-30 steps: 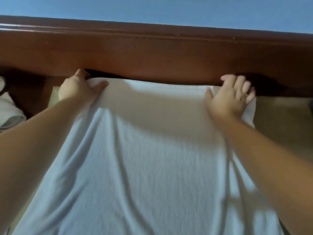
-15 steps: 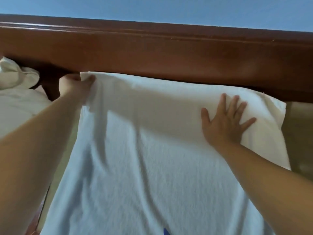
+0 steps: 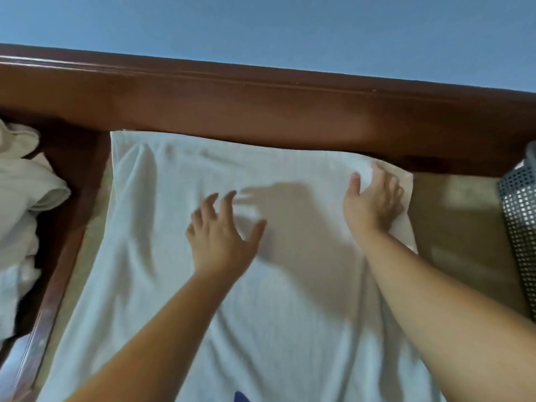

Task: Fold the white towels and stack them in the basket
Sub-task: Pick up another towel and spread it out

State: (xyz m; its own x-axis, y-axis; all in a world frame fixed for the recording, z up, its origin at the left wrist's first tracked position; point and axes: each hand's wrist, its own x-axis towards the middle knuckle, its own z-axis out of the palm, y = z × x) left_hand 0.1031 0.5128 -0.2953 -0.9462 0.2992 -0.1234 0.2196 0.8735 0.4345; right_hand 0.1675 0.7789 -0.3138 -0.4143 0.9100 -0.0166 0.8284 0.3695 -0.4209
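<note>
White towel (image 3: 179, 285): I see it spread flat and lengthwise over a tan surface (image 3: 452, 227), its far edge lying right against the dark wooden board (image 3: 261, 117). Soft wrinkles run along its left side, and its near end runs out of the bottom of my view.
Left hand (image 3: 223, 239): it is over the middle of the towel, fingers (image 3: 229, 204) spread and slightly curled, thumb out to the right. Nothing is gripped. Its shadow falls on the cloth just beyond it; I cannot tell whether the palm touches the towel.
Right hand (image 3: 374, 204): it sits at the towel's far right corner, fingers extended toward the wooden board, palm down against the cloth near the right edge. I cannot tell whether the fingertips pinch the corner or only press on it.
Crumpled white towels (image 3: 23, 204): a loose heap lies at the left, beyond the wooden side rail (image 3: 61, 256), well apart from the spread towel.
Perforated metal basket (image 3: 519, 227): only its wall shows at the right edge, on the tan surface, apart from the towel.
Wall (image 3: 261, 24): plain blue, above the wooden board.
Blue shape (image 3: 240, 397): a small patch at the bottom edge on the towel; I cannot tell what it is.
</note>
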